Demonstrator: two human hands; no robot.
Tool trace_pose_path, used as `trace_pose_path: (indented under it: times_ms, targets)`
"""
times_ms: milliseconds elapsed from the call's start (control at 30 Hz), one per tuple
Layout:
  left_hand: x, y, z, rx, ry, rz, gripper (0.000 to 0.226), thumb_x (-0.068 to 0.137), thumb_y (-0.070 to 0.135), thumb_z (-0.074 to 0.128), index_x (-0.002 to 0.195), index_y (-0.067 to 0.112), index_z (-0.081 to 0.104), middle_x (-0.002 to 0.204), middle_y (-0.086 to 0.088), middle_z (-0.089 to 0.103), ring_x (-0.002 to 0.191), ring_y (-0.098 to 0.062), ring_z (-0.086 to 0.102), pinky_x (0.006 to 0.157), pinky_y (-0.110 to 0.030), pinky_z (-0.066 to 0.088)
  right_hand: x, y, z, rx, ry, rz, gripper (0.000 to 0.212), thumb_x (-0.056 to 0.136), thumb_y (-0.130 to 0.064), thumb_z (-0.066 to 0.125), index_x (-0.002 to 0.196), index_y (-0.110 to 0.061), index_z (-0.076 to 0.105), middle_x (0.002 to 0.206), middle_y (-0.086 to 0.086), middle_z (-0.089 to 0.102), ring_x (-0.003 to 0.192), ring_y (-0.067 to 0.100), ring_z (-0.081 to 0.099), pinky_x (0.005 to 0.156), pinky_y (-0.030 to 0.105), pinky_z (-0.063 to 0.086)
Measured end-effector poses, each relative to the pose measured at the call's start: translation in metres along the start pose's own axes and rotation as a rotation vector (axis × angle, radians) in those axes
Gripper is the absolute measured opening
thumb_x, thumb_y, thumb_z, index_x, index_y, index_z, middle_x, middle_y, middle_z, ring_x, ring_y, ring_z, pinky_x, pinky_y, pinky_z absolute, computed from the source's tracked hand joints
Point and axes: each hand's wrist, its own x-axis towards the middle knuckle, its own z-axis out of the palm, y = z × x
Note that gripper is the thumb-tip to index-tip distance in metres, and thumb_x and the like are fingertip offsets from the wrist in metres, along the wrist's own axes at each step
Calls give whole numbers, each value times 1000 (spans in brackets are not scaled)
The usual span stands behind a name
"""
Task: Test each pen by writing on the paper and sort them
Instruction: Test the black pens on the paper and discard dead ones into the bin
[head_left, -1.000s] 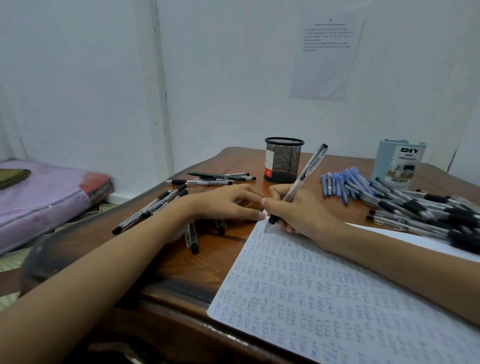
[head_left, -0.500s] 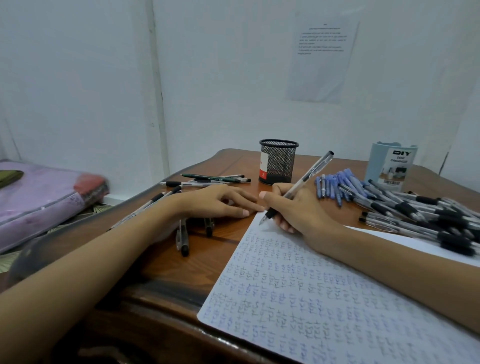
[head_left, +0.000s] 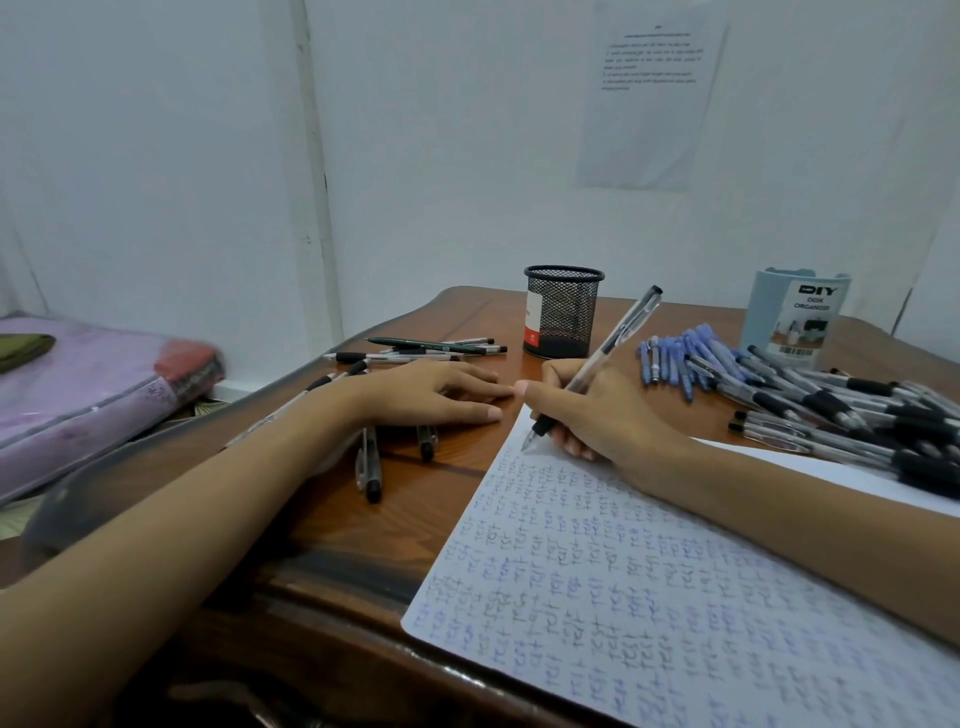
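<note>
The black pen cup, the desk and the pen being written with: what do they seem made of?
The pen cup looks like matt black metal mesh: its wall is an open grid. The desk appears to be reddish-brown wood under glossy varnish, with grain lines and sheen at its edge. The pen seems clear plastic, its barrel see-through, with a black grip, possibly rubber.

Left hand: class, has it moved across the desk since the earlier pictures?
No. The left hand lies flat over the same two black pens, just as far in front of the mesh cup as before.
</note>
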Motion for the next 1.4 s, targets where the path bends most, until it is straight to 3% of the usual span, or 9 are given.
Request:
trace_pose_path:
  times_ms: [200,467,600,700,867,1000,1200,1400]
  targets:
    - [-1,-1,0,-31,-6,0,40,94,43,42,133,44,35,152,12,25,139,-11,24,114,-33,18,1,0,0,-2,14,3,40,89,-17,62,55,-11,42,36,-4,46,30,5,38,32,14,29]
    - [2,-4,1,-47,2,-3,42,93,44,44,134,40,41,152,11,27,139,-11,26,115,-36,21,0,0,0,6,-26,2,39,86,-20,65,56,-11,42,50,9,51,33,6,40,33,14,30]
    - [1,-1,1,-50,3,-18,41,93,43,44,134,43,37,152,12,27,139,-11,25,112,-32,20,1,1,-1,-3,-19,-1,38,89,-11,61,56,-10,41,38,-1,45,31,5,37,33,14,28]
    - [0,-1,1,-59,5,-16,38,93,43,44,130,47,34,152,12,27,139,-11,25,112,-32,20,1,2,-1,-4,-4,-10,39,89,-15,61,56,-12,40,36,-5,45,32,5,39,34,13,30]
    - [-1,2,1,-65,2,-23,40,94,42,44,133,44,36,152,11,27,139,-12,25,112,-33,20,2,1,-1,-34,1,-29,36,89,-11,59,57,-10,43,41,0,46,34,5,38,36,14,30]
    - [-1,1,1,-71,-4,-18,33,94,42,43,123,51,30,152,10,27,138,-13,27,112,-33,22,1,3,0,-49,20,-75,38,88,-17,63,56,-10,44,39,-3,48,34,3,42,36,12,31]
    - [0,0,1,-76,2,-37,42,93,43,44,135,42,37,152,12,26,139,-12,25,112,-33,20,5,5,0,-76,52,-76,39,87,-8,61,52,-13,43,41,-2,45,35,3,40,41,16,33]
    - [0,-1,2,-80,9,-27,40,93,43,44,132,46,35,151,12,27,138,-12,27,111,-32,23,2,1,0,-95,61,-102,40,87,-26,65,54,-15,44,42,-4,48,36,2,41,39,13,33]
